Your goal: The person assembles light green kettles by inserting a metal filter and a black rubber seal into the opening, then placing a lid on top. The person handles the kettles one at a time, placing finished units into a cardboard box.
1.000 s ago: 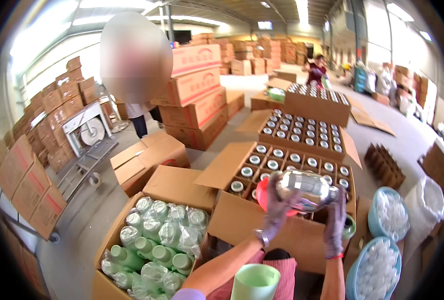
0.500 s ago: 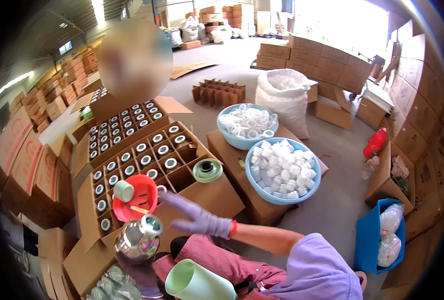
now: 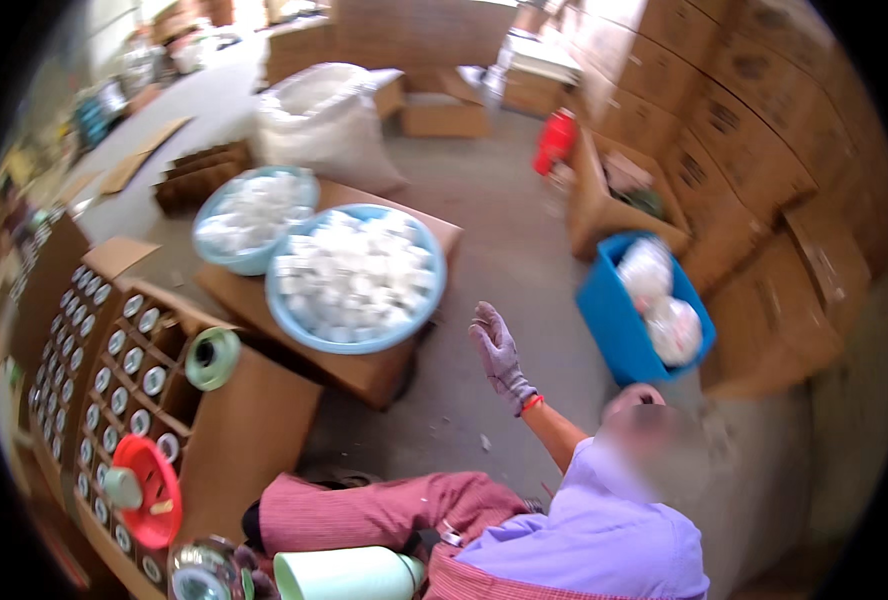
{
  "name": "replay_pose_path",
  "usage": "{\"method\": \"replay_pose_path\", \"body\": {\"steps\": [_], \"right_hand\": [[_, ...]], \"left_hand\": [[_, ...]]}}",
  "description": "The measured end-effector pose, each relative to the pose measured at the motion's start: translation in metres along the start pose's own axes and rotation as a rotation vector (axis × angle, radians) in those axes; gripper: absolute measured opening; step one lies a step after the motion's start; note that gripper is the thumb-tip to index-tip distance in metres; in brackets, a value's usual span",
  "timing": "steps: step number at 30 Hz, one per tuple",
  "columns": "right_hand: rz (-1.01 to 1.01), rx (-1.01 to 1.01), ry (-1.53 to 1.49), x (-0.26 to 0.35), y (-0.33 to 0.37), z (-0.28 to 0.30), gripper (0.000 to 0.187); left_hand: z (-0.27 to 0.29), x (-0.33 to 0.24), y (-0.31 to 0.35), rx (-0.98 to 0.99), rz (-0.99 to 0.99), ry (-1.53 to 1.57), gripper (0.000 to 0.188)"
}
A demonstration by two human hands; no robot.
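Observation:
My right hand (image 3: 501, 358), in a pale purple glove with a red band at the wrist, is raised over the floor to the right of the tubs. Its fingers are stretched out and nothing is in them. At the bottom left, my left hand (image 3: 254, 580) is wrapped round a shiny silver flask liner (image 3: 202, 572), partly cut off by the picture's edge. A pale green flask shell (image 3: 339, 575) lies across my lap, its mouth toward the liner. Close by, a red plastic basket (image 3: 151, 508) holding a pale green cup (image 3: 122, 488) rests on the divided carton.
A divided carton (image 3: 254, 415) of capped flasks stands left, with a green round part (image 3: 212, 358) on it. Two blue tubs of white caps (image 3: 354, 275) and white rings (image 3: 259, 210) sit on a box. A white sack (image 3: 329, 125), blue bin (image 3: 604, 318) and stacked cartons (image 3: 744, 150) surround them.
The view has swung to the right. My right hand has moved away from the red basket, out to the right past the tubs. My left hand still holds the silver flask liner.

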State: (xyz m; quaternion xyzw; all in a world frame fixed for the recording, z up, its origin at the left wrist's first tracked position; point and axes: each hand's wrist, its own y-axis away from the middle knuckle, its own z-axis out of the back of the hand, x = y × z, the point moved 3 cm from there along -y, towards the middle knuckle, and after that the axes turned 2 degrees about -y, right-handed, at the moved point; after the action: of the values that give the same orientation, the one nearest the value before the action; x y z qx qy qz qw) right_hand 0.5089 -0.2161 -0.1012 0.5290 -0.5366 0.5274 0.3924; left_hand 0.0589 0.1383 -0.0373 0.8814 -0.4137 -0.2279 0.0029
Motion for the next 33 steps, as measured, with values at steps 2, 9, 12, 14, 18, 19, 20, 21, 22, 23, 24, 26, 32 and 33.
{"method": "replay_pose_path", "body": {"steps": [2,9,12,14,18,19,20,21,22,23,24,26,32,33], "right_hand": [[-0.030,-0.265,0.176,-0.053,0.021,0.104,0.061],[-0.475,-0.851,0.838,-0.031,0.053,0.417,0.077],[-0.511,-0.980,1.298,0.004,0.000,0.423,0.068],[-0.360,-0.832,1.347,0.002,-0.031,0.439,0.066],[-0.002,-0.393,1.070,-0.040,-0.088,0.400,0.062],[0.031,-0.184,0.909,-0.071,-0.103,0.348,0.062],[0.030,0.000,0.755,-0.095,-0.101,0.294,0.061],[0.037,0.170,0.649,-0.113,-0.084,0.245,0.060],[0.161,0.365,0.650,-0.094,-0.037,0.132,0.054],[0.307,0.531,0.639,-0.041,0.012,0.016,0.049],[0.470,0.752,0.655,0.007,0.046,-0.055,0.051],[0.654,1.108,0.506,0.069,0.109,-0.151,0.054],[0.284,1.674,0.160,0.089,0.252,-0.202,0.098],[0.355,1.679,0.102,0.087,0.263,-0.201,0.099]], "left_hand": [[-0.009,0.017,-0.014,-0.033,0.055,-0.085,0.066],[-0.026,0.040,-0.030,-0.078,0.065,-0.165,0.065],[-0.012,0.014,-0.014,-0.118,0.001,-0.138,0.065],[0.004,-0.004,0.010,-0.110,-0.005,0.054,0.064],[0.015,0.000,0.024,0.038,0.104,1.034,0.064],[0.023,-0.006,0.046,0.071,0.073,1.254,0.064],[0.027,-0.009,0.057,0.109,0.064,1.410,0.064],[0.032,-0.018,0.064,0.144,0.065,1.492,0.064],[0.037,-0.029,0.083,0.179,0.016,1.532,0.064],[0.033,-0.032,0.094,0.208,-0.002,1.550,0.064],[0.041,-0.033,0.108,0.236,-0.037,1.593,0.063],[0.047,-0.033,0.112,0.256,-0.064,1.634,0.063],[0.082,-0.023,0.143,-0.054,-0.408,0.305,0.062],[0.092,-0.023,0.146,-0.205,-0.486,-0.168,0.063]]}}
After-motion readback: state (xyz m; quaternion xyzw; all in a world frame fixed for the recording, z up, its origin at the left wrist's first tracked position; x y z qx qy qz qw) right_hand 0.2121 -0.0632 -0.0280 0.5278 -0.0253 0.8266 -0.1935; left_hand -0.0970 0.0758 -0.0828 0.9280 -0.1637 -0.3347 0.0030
